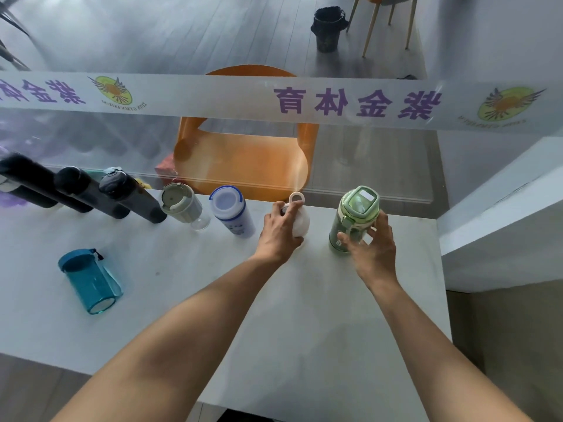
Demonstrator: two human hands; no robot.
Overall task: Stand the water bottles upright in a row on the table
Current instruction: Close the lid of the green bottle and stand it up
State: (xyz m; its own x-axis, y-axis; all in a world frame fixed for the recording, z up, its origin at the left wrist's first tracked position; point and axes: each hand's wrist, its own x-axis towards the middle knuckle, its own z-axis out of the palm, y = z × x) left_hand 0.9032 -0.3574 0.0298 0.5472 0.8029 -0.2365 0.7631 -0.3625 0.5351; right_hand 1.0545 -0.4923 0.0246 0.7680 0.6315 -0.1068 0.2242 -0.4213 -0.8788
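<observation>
While the white bottle (300,220) is held in the left grip (278,229), the green bottle (355,220), rigid, smooth, likely slippery, is clasped mid-body by the right grip (373,242); a teal bottle (90,281) lies left on the desk (274,300).

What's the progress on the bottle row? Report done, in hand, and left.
Done: three dark bottles, a grey-lidded one and a blue-capped one stand along the table's far edge. In hand: the left hand holds the white bottle, the right hand the green bottle. Left: the teal bottle lies on its side.
</observation>
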